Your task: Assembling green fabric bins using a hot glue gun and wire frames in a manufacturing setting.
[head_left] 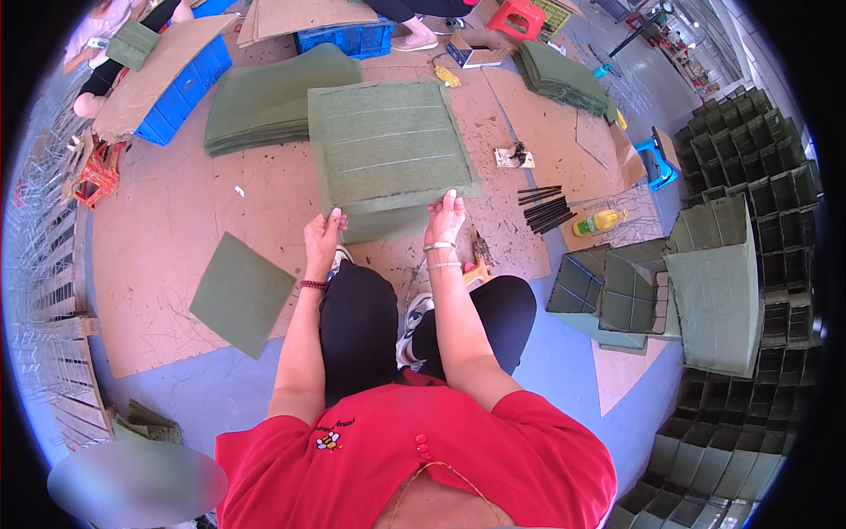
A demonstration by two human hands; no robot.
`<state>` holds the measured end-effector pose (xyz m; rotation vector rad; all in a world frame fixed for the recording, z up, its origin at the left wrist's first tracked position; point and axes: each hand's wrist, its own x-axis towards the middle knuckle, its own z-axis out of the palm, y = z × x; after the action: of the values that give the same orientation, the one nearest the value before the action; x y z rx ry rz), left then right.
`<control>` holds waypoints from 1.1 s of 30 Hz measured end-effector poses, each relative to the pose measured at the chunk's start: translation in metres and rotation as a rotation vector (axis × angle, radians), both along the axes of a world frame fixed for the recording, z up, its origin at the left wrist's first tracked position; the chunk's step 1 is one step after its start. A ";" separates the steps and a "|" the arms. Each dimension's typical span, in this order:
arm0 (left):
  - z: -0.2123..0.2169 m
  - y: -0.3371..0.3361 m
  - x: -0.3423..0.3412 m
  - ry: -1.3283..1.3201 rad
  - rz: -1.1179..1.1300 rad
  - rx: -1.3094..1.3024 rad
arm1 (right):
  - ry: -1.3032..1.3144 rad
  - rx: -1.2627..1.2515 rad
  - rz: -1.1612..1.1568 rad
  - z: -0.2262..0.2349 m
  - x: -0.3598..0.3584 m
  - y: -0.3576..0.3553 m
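In front of me I hold a square green fabric-like panel by its near corners, tilted up. Several thin metal wires cross it in parallel lines. My left hand pinches the near left corner between thumb and fingers. At the near right corner, my right hand grips the edge with its thumb on top. Below that edge another green surface shows; whether it belongs to the same piece I cannot tell. A loose green square sheet lies on the cardboard, left of my left forearm. Right of my right wrist is an orange-handled tool, partly hidden.
Stacks of green sheets lie beyond. Black sticks and a yellow bottle are right. Green open boxes stand beside me, with many piled along the right. Blue crates and other people are farther off.
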<state>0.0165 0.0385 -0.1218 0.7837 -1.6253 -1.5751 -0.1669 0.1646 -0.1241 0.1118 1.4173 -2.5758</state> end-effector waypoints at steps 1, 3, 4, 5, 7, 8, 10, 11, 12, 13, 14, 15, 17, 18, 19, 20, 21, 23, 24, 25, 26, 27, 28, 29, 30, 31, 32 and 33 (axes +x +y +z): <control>0.002 0.001 0.001 -0.003 0.001 0.002 | -0.005 -0.012 0.017 -0.002 0.001 0.002; 0.008 0.004 0.001 -0.039 -0.024 -0.030 | -0.012 -0.023 0.033 -0.004 -0.001 0.008; 0.007 0.003 0.002 -0.038 -0.025 -0.033 | -0.027 0.002 0.091 -0.002 -0.004 0.010; 0.006 0.002 0.005 -0.042 -0.009 -0.063 | -0.041 0.026 0.148 0.000 -0.006 0.011; 0.011 0.003 0.006 -0.038 0.006 -0.093 | -0.077 -0.012 0.108 0.002 -0.007 0.016; 0.017 0.004 0.006 -0.064 0.034 -0.203 | -0.116 -0.049 0.069 0.005 -0.010 0.019; 0.025 0.005 0.005 -0.087 0.065 -0.311 | -0.100 -0.091 0.018 0.000 -0.024 0.025; 0.027 0.005 0.005 -0.149 0.040 -0.289 | -0.079 -0.105 0.017 0.001 -0.030 0.026; 0.027 0.005 0.005 -0.211 0.015 -0.267 | -0.057 -0.119 0.016 0.001 -0.034 0.028; 0.026 0.004 0.005 -0.210 0.018 -0.267 | -0.045 -0.117 0.036 0.001 -0.035 0.027; 0.024 0.003 0.006 -0.154 0.010 -0.249 | -0.043 -0.117 0.039 0.001 -0.034 0.026; 0.022 0.002 0.006 -0.097 0.002 -0.232 | -0.050 -0.099 0.037 0.000 -0.032 0.025; 0.018 0.001 0.006 -0.078 0.011 -0.238 | -0.051 -0.080 0.042 -0.002 -0.034 0.021; 0.016 0.000 0.007 -0.062 0.016 -0.244 | -0.057 -0.103 0.020 -0.004 -0.034 0.017; 0.018 0.003 0.006 -0.058 0.027 -0.244 | -0.062 -0.126 0.000 -0.006 -0.038 0.014; 0.021 0.006 0.005 -0.044 -0.015 -0.237 | -0.057 -0.126 0.013 -0.007 -0.045 0.010; 0.023 0.008 0.005 -0.033 -0.054 -0.230 | -0.087 -0.127 0.026 -0.007 -0.056 0.006; 0.018 0.013 -0.003 -0.168 -0.207 -0.289 | -0.079 -0.088 0.067 -0.011 -0.094 0.002; 0.020 0.016 -0.011 -0.302 -0.375 -0.347 | -0.065 -0.092 0.064 -0.012 -0.125 0.002; 0.031 0.024 -0.024 -0.282 -0.386 -0.357 | -0.006 -0.054 0.131 -0.010 -0.158 0.006; 0.043 0.033 -0.033 -0.268 -0.553 -0.292 | 0.041 -0.013 0.207 -0.008 -0.177 0.010; 0.046 0.033 -0.032 -0.271 -0.700 -0.217 | 0.032 -0.018 0.224 -0.006 -0.177 0.005; 0.036 0.027 -0.027 -0.287 -0.676 -0.210 | -0.075 -0.044 0.233 0.002 -0.172 -0.003; 0.025 0.022 -0.025 -0.138 -0.667 -0.025 | -0.178 -0.069 0.235 0.009 -0.167 -0.010; 0.013 0.017 -0.022 0.015 -0.653 0.158 | -0.186 -0.071 0.251 0.013 -0.157 -0.011; 0.015 0.009 -0.021 0.104 -0.508 0.386 | -0.198 -0.023 0.268 0.014 -0.147 -0.001; 0.017 -0.003 -0.022 0.076 -0.354 0.414 | -0.203 0.024 0.280 0.011 -0.144 0.011; 0.019 -0.018 -0.025 0.046 -0.200 0.441 | -0.197 0.037 0.236 0.004 -0.139 0.013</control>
<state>-0.0088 0.0201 -0.1031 0.8169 -1.3711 -2.1209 -0.3059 0.1779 -0.1197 0.1861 1.3204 -2.2805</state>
